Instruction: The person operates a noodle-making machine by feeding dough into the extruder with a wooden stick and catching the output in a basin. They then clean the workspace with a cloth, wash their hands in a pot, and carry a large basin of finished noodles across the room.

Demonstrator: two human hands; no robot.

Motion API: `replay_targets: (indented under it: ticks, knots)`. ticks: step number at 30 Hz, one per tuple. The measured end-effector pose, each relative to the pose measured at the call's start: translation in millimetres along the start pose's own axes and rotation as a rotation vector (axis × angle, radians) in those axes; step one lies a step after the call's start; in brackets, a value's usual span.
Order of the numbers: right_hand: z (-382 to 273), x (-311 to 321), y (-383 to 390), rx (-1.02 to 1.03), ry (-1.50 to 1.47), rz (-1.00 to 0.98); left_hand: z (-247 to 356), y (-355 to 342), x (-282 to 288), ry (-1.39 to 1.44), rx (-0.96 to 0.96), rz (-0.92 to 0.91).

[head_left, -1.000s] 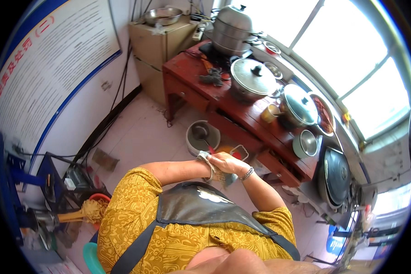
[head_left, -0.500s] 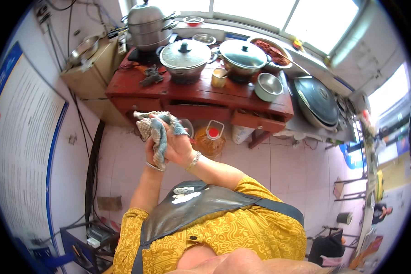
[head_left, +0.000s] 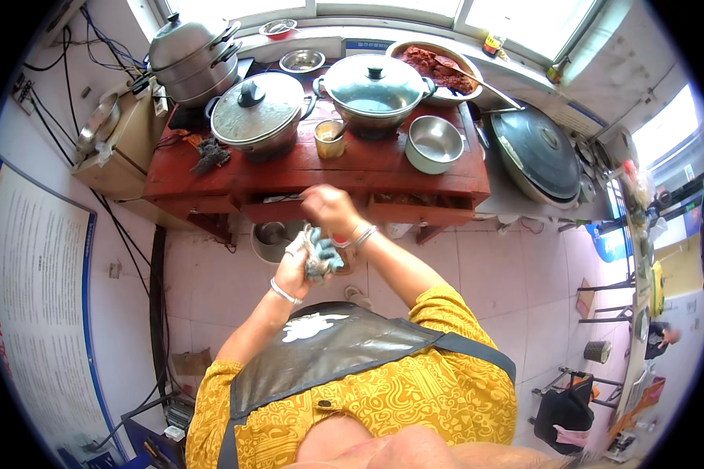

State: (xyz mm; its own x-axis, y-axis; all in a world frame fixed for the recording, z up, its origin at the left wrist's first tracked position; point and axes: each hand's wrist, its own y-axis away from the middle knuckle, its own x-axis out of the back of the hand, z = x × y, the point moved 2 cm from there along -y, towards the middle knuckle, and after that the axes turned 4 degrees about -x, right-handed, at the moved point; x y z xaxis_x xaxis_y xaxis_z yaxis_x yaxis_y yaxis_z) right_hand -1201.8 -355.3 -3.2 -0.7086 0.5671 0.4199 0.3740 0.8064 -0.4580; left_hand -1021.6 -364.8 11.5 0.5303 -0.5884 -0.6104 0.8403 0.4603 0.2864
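Observation:
My left hand point(head_left: 292, 271) grips a crumpled blue-grey and white cloth point(head_left: 321, 256) in front of the red table point(head_left: 289, 173). Just above the cloth, apart from it, my right hand point(head_left: 328, 207) is raised by the table's front edge. Its fingers are smeared by motion, and I see nothing in them. On the tabletop stand a lidded steel pot point(head_left: 258, 117), a glass-lidded pot point(head_left: 374, 95), a yellowish cup point(head_left: 330, 147) with a utensil in it, and a small metal pot point(head_left: 434, 147).
A stacked steamer point(head_left: 193, 66) stands at the back left. At the back right, a basin point(head_left: 477, 87) holds dark red food and a long-handled utensil. A big black lid point(head_left: 537, 156) lies farther right. A partly open drawer point(head_left: 422, 213) juts from the table; below is a metal vessel point(head_left: 266, 250).
My hands were together on the cloth; now they are apart. The left keeps the cloth, bunched smaller and lower, while the right has let go and moved up. The view has shifted.

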Motion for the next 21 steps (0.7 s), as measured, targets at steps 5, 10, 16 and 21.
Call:
replay_targets:
  ticks: [5, 10, 16, 21]
  knots:
    - [149.9, 78.5, -44.9, -0.972, -0.951, 0.298, -18.4, -24.8, 17.7, 0.151, 0.118, 0.176]
    - [249.5, 81.4, -92.8, -0.957, -1.555, 0.206, -36.0, -37.7, 49.1, 0.2, 0.148, 0.342]
    - [244.9, 96.2, -70.6, -0.619, -1.775, -0.038, -42.7, -16.3, 52.5, 0.424, 0.072, 0.353]
    - [223.1, 97.6, -88.1, -1.072, -1.327, 0.396, -62.7, -20.5, 60.2, 0.39, -0.053, 0.457]
